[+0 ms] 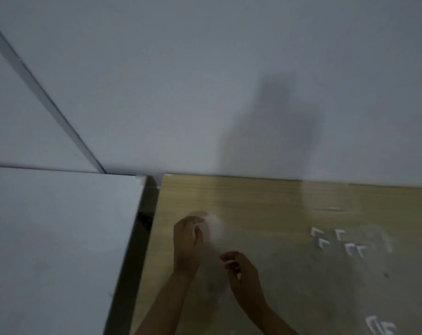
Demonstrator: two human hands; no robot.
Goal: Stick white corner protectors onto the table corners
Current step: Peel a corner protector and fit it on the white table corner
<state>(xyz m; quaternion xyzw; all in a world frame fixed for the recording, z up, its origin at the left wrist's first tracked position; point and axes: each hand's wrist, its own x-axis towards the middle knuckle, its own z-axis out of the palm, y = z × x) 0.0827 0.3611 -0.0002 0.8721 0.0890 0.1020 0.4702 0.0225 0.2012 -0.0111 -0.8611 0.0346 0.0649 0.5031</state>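
Hands (pixel 214 255) motion-blurred, grip unreadable; white smear (pixel 213 229) between them unidentifiable; lower-right protectors (pixel 380 328) cut by edge.

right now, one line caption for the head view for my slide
Two hands, left hand and right hand, handle a white corner protector over a wooden table; spare protectors lie nearby.

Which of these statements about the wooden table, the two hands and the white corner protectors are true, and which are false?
1. Loose white corner protectors lie on the wooden table, to the right of both hands. True.
2. The left hand rests on the white surface. False: it is over the wooden table.
3. The right hand is nearer the camera than the left hand. True.
4. The wooden table stands in the middle of the room. False: its far edge meets the wall.
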